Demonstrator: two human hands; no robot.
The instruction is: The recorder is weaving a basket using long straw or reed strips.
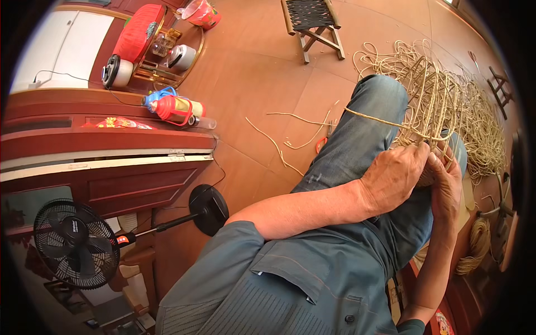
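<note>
My left hand (395, 174) and my right hand (445, 181) meet just over my right knee. Both are closed, with thumbs and fingertips pinching tan cord (373, 116) where it meets a set of strands. The strands (432, 103) run side by side away from my hands, stretched like open webbing. One length of the cord passes leftward across my jeans. My fingers partly hide the exact crossing, so any knot there cannot be made out. Beyond my knees a large loose heap of the same cord (484, 137) spreads over the floor.
A folding stool (312, 15) with a black woven seat stands ahead. Cut cord pieces (273, 142) and orange-handled scissors (321, 145) lie left of my leg. Thermos flasks (176, 109), a standing fan (77, 243) and a wheeled cart (162, 67) are at left; a cord coil (476, 245) is at right.
</note>
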